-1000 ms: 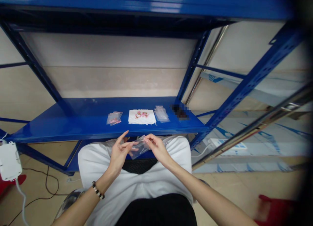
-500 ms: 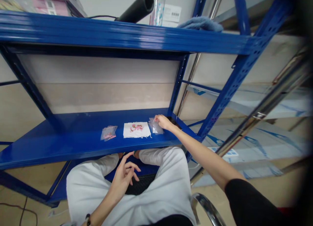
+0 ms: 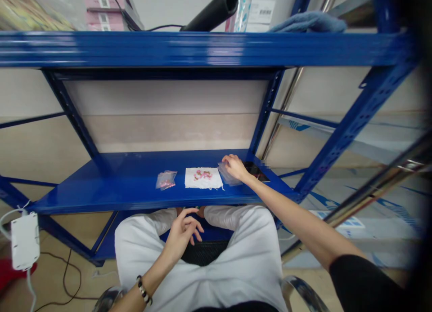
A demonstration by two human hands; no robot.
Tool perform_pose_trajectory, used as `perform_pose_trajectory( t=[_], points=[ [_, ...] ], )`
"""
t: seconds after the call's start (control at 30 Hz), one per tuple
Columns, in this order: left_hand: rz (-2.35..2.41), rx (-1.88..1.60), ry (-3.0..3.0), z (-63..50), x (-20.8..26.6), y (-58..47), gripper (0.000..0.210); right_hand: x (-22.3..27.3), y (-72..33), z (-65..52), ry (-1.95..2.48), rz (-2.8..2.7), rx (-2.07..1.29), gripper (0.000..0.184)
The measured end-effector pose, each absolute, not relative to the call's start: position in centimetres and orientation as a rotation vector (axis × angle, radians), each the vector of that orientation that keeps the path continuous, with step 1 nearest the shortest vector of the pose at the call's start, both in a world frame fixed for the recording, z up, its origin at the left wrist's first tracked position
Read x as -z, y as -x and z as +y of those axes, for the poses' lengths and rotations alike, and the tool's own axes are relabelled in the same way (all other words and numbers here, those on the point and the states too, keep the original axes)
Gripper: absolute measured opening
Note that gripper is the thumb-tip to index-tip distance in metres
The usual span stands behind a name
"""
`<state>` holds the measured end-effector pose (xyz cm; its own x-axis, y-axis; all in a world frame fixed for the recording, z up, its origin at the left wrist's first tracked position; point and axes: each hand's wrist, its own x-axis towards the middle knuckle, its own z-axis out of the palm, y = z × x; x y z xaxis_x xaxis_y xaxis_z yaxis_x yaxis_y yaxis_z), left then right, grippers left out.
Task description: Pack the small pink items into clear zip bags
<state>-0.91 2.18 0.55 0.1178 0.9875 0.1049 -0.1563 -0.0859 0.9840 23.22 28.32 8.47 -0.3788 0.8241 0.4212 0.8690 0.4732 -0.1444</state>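
Note:
My right hand [image 3: 236, 167] rests on a stack of clear plastic zip bags [image 3: 228, 179], its fingers curled at their upper edge; the fingertips are partly hidden. To its left lies a white cloth [image 3: 192, 183] with frayed edges, and small pink pieces [image 3: 203, 174] are scattered on it. Farther left, another small group of clear bags [image 3: 166, 180] holds pink pieces. Above my lap, my left hand [image 3: 182, 234] hangs empty with its fingers loosely apart.
A dark flat object [image 3: 257, 171] lies right of my right hand. The upper blue shelf beam [image 3: 202, 50] runs across above the work shelf [image 3: 124, 177]. On top are a black tube [image 3: 212, 11], a bottle [image 3: 243, 8] and a blue cloth [image 3: 310, 22]. A white power strip [image 3: 25, 240] hangs at left.
The view has shifted left, so the shelf things sit farther right in it. My right hand stays at the stack of bags, and my left hand is still over my lap.

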Motion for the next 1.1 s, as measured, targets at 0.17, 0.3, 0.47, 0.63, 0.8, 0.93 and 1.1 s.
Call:
perform_pose_trajectory(
  t=[0.17,0.3,0.47,0.63,0.8,0.93,1.1],
  points=[
    [1.029,-1.287,-1.177,2.7,-0.9,1.5,0.044,-9.7,-17.4,25.8,1.147,-2.338,0.112,0.030],
    [1.126,-1.242,-1.245,3.1,-0.8,1.7,0.040,-9.4,-10.1,23.3,1.047,-2.502,-0.019,0.023],
    [1.480,-0.971,-1.942,2.7,-0.7,2.3,0.033,-8.1,-1.5,22.1,1.032,-2.575,-0.138,0.029],
    [1.587,-0.420,-2.693,1.7,-1.2,1.9,0.026,-7.3,2.7,22.1,1.127,-2.570,-0.215,0.048],
    [1.575,-0.310,-2.721,1.6,-2.1,1.9,0.026,-7.1,3.4,22.1,1.175,-2.541,-0.359,0.024],
    [1.674,-0.335,-2.644,2.2,-2.4,2.7,0.029,-7.2,3.4,21.9,1.125,-2.533,-0.468,0.014],
    [1.744,-0.412,-2.523,2.6,-1.9,3.2,0.030,-7.7,2.9,21.5,1.098,-2.511,-0.445,0.020]
  ],
)
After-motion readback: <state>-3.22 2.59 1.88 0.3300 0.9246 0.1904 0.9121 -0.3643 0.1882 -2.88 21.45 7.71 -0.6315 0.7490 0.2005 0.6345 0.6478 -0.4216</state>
